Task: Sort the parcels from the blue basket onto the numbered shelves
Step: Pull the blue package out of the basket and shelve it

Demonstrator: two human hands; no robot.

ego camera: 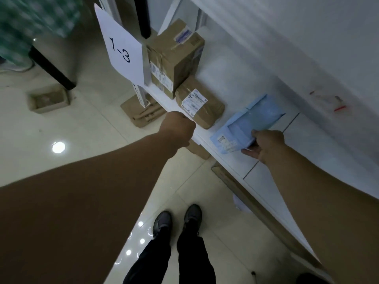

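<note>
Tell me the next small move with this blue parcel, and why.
Probably push the blue parcel deeper onto the shelf, then let go. The right hand pinches its near end, which sits close to the shelf's front edge, and bare shelf shows beyond it.

Our right hand (266,144) grips the near end of the flat mailer (250,124), which lies on the shelf (307,152) close to its front edge. Left of that hand, the wrapped parcel (200,107) lies on the same shelf, and our left hand (178,128) sits curled at the edge just before it. Beyond the left hand, the tall box (174,60) stands just behind the wrapped parcel, with the sign (123,50) hanging to its left. Below both hands, our shoes (163,221) stand on the floor (82,124).
</note>
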